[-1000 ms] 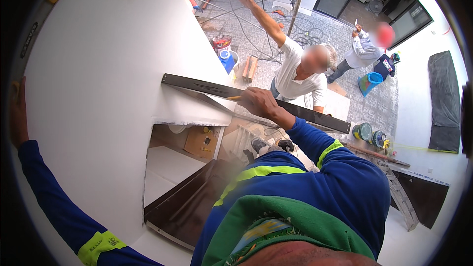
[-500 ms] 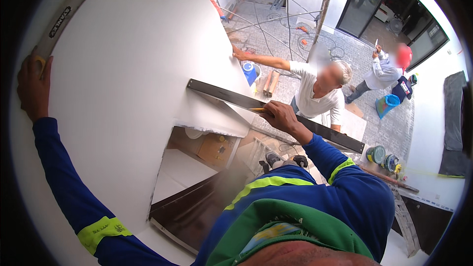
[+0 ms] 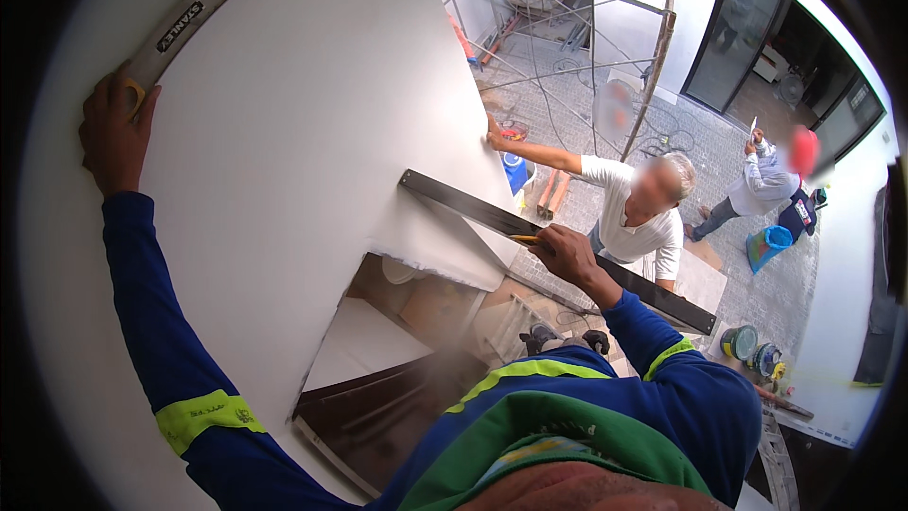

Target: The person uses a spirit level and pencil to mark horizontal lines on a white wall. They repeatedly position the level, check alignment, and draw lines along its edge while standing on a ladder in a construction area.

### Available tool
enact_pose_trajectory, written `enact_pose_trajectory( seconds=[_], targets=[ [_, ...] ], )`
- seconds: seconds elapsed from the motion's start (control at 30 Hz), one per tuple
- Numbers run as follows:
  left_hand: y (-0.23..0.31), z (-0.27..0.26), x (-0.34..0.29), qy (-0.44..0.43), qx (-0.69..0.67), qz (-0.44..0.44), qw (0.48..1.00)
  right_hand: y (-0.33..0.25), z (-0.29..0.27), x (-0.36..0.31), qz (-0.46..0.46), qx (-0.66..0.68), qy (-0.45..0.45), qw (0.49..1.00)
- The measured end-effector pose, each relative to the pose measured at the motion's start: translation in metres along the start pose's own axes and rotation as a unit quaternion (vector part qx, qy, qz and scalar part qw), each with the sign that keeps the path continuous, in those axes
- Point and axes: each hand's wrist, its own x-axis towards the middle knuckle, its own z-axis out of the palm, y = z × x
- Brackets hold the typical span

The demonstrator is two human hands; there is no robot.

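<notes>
My left hand (image 3: 118, 132) is closed at the yellow-edged grip hole of a long grey spirit level (image 3: 180, 26), which lies along the left edge of a broad white panel (image 3: 284, 85). My right hand (image 3: 570, 255) pinches a slim yellow pencil (image 3: 526, 238) over a long dark flat bar (image 3: 463, 208). The bar crosses the lower right part of the panel and runs on toward the right. Whether my right fingers also grip the bar is hidden. Below the bar, the panel has a rough-edged cut-out (image 3: 378, 255).
A co-worker in a white shirt (image 3: 619, 203) touches the panel's far edge. Scaffolding (image 3: 653, 66) stands behind; another person (image 3: 761, 175) stands by a blue bag (image 3: 768, 244). Paint buckets (image 3: 740, 342) sit at right. A dark brown board (image 3: 378, 416) lies below the cut-out.
The whole view has shifted, so things sit farther right in it. A leg now shows atop the scaffolding. Both my hands keep their holds on the level and the pencil.
</notes>
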Motion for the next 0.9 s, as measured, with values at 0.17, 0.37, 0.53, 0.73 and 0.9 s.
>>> enact_pose_trajectory(
  seconds=[0.17, 0.37, 0.53, 0.73, 0.9],
  targets=[
    [0.009, -0.010, -0.007, -0.013, 0.002, -0.021, 1.000, -0.001, 0.004, -0.002, 0.006, -0.029, -0.029, 0.999],
    [0.012, -0.015, -0.003, -0.028, 0.025, -0.026, 0.999, -0.003, 0.002, -0.002, 0.007, 0.007, 0.006, 1.000],
    [0.015, -0.020, -0.001, -0.015, 0.008, -0.019, 1.000, -0.002, 0.001, -0.003, 0.019, 0.021, 0.015, 0.999],
    [0.018, -0.023, -0.002, -0.005, -0.001, -0.023, 1.000, -0.039, 0.004, 0.080, -0.038, 0.068, -0.005, 0.997],
    [0.019, -0.021, -0.003, 0.007, -0.004, -0.030, 1.000, -0.125, -0.013, 0.279, -0.295, 0.137, 0.166, 0.931]
  ],
)
